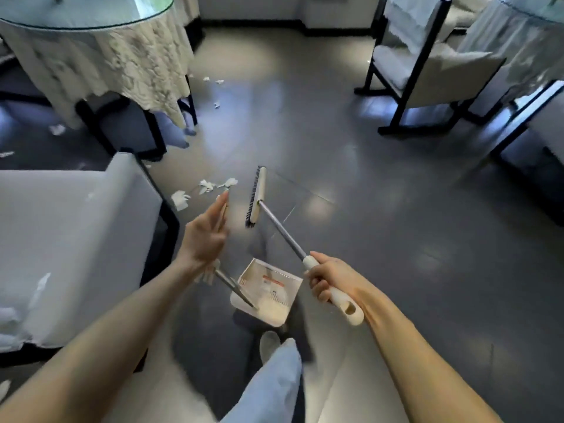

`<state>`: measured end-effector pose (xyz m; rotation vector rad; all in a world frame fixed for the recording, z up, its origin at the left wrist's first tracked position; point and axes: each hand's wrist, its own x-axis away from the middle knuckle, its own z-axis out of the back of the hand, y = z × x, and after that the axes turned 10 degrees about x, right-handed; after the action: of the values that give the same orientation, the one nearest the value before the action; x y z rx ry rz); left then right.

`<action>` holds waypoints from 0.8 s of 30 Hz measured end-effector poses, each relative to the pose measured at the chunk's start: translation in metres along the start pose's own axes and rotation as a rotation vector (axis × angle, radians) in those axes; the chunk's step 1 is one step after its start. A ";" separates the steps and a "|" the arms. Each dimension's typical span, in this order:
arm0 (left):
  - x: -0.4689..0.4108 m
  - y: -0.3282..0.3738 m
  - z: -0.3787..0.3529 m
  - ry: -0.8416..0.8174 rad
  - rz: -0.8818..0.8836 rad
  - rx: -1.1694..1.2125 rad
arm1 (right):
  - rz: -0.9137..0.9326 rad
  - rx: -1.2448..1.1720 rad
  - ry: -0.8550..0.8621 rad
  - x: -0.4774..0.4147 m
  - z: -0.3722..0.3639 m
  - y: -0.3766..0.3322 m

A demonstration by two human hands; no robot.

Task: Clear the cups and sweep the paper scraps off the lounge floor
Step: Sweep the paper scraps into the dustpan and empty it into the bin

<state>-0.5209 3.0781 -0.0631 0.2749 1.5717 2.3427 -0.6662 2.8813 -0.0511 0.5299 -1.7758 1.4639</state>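
My right hand (pixel 331 280) grips the cream handle of a short broom (pixel 257 195). Its brush head hangs just above the grey floor, bristles facing left. My left hand (pixel 204 232) holds the long handle of a cream dustpan (pixel 268 293); the fingers lie stretched along the handle's top end. The pan hangs low between my hands, above its shadow. White paper scraps (pixel 209 185) lie on the floor just left of the broom head, one scrap (pixel 180 199) by the armchair corner. More scraps (pixel 213 80) lie farther off beside the table. No cups are in sight.
A round glass-topped table with a lace cloth (pixel 122 56) stands at the back left. A pale armchair (pixel 76 239) fills the left side. Dark-framed chairs (pixel 427 74) stand at the right. My leg and shoe (pixel 270 343) are below the dustpan.
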 end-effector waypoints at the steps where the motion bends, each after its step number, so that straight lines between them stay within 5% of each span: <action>1: -0.018 -0.002 -0.003 0.011 0.015 0.037 | -0.021 0.013 -0.012 -0.020 0.003 -0.022; 13: -0.246 -0.037 -0.019 0.288 0.269 0.003 | -0.062 0.290 -0.212 -0.258 0.038 -0.272; 18: -0.354 -0.049 -0.036 0.538 0.386 0.027 | -0.010 0.592 -0.300 -0.382 0.048 -0.384; 24: -0.456 -0.057 -0.047 0.649 0.472 0.030 | 0.020 0.885 -0.358 -0.486 0.049 -0.473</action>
<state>-0.1012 2.8954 -0.1285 -0.1539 1.9972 2.9770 -0.0343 2.6416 -0.1243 1.2785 -1.2854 2.2545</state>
